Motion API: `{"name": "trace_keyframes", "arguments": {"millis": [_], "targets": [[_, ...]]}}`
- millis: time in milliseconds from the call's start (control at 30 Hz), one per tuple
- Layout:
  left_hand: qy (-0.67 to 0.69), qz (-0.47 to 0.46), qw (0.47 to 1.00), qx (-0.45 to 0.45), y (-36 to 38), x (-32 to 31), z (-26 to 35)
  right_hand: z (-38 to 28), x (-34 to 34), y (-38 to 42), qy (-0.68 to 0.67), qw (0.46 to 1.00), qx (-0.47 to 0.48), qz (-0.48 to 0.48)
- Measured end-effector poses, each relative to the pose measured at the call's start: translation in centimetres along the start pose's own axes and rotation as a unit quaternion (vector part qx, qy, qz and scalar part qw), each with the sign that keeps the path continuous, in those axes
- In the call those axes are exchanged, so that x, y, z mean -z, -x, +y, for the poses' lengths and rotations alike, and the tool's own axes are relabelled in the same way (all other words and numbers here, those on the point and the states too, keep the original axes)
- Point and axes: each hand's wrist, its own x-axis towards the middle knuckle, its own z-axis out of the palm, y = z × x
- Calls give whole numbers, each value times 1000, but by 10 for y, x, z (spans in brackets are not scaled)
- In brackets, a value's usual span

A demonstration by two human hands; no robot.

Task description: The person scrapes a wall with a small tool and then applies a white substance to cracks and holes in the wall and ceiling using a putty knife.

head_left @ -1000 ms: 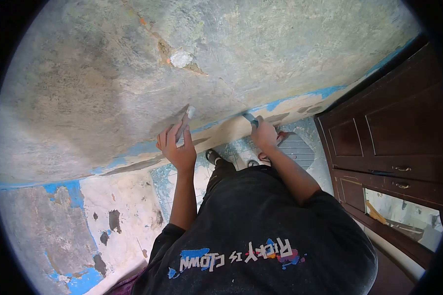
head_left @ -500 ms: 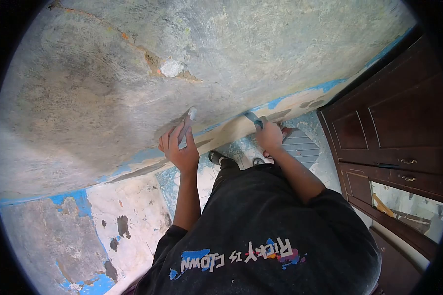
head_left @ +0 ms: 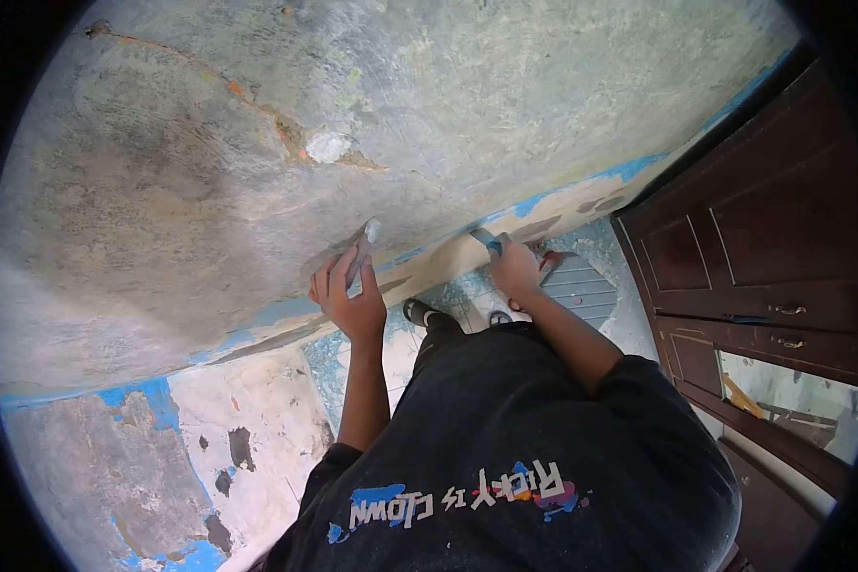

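Observation:
My left hand (head_left: 351, 300) is raised beside the grey wall (head_left: 210, 210), its fingers and thumb closed on a thin, flat grey scraper (head_left: 361, 252). A dab of white putty (head_left: 372, 230) sits on its upper end. In my right hand (head_left: 517, 269), a putty knife (head_left: 484, 237) is gripped with its blade pointing up and left, right at the blue-edged band low on the wall. Above both hands, a white filler patch (head_left: 327, 146) shows in a crack (head_left: 283, 129) with bare brown plaster around it.
A dark wooden cabinet (head_left: 772, 219) with drawers stands on the right. Grey ridged matting (head_left: 582, 288) lies on the tiled floor near my feet (head_left: 429, 314). At lower left, another wall section (head_left: 243, 391) has peeling blue paint and dark patches.
The putty knife in my right hand has shifted slightly left and down, and its blade is tilted differently. My left hand stays almost in place, still holding the scraper.

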Motion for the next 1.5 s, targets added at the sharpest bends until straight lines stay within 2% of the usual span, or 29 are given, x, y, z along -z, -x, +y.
{"name": "trace_keyframes", "arguments": {"millis": [400,467,600,767,900,1067,1500], "targets": [[11,5,1000,21,6,1,-9,-15,18,6,-6,1000,4,8],[18,2,1000,20,7,-1,-7,4,-10,-2,-7,1000,1,5],[14,6,1000,18,0,-2,-6,2,6,3,-19,1000,9,-9],[13,13,999,29,1,0,-9,11,-6,4,-37,999,17,18],[15,12,999,32,7,0,-9,-2,16,7,-75,997,13,33],[22,4,999,29,5,2,-8,6,-10,0,-43,999,10,22],[13,15,999,48,9,6,-16,-6,8,8,-66,997,0,32]]}}
